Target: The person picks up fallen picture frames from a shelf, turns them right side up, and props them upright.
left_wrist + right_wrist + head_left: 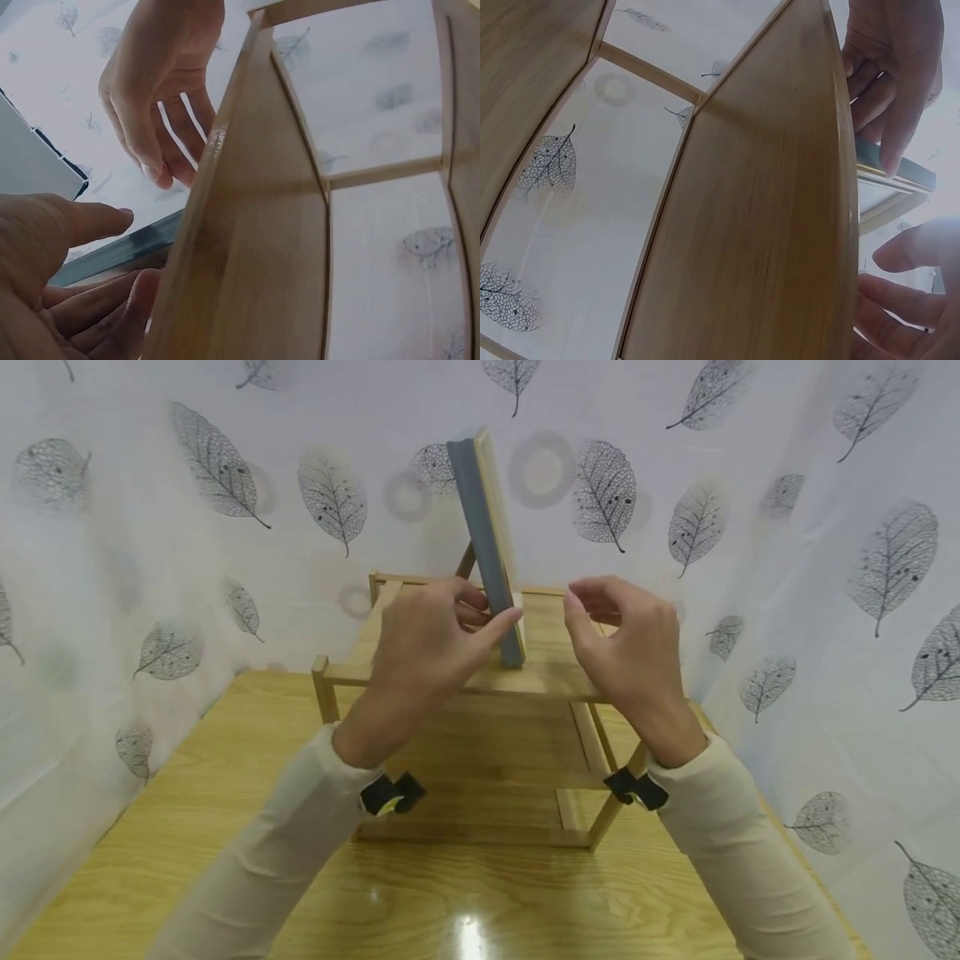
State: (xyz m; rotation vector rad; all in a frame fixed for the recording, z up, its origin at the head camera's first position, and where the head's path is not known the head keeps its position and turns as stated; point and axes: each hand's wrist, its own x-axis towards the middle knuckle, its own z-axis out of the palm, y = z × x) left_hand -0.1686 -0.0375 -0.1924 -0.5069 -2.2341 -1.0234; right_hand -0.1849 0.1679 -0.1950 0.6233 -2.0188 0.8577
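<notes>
A thick book [483,543] with a blue-grey spine stands on end on the top board of a wooden rack [555,681], tilted to the left. My left hand [427,643] pinches it low down: the thumb lies across the spine and the fingers are on the left side, partly hidden. In the right wrist view, that thumb meets the book's dark edge [911,172]. Apart from the book, to its right, my right hand [630,639] hovers over the board with loosely bent fingers and holds nothing.
The rack has lower shelves [487,739] and slanted side legs [607,818], and stands on a wood-grain table [450,893]. A slanted wooden bar [467,560] shows behind the book. White leaf-print curtains [817,635] hang at the back and both sides.
</notes>
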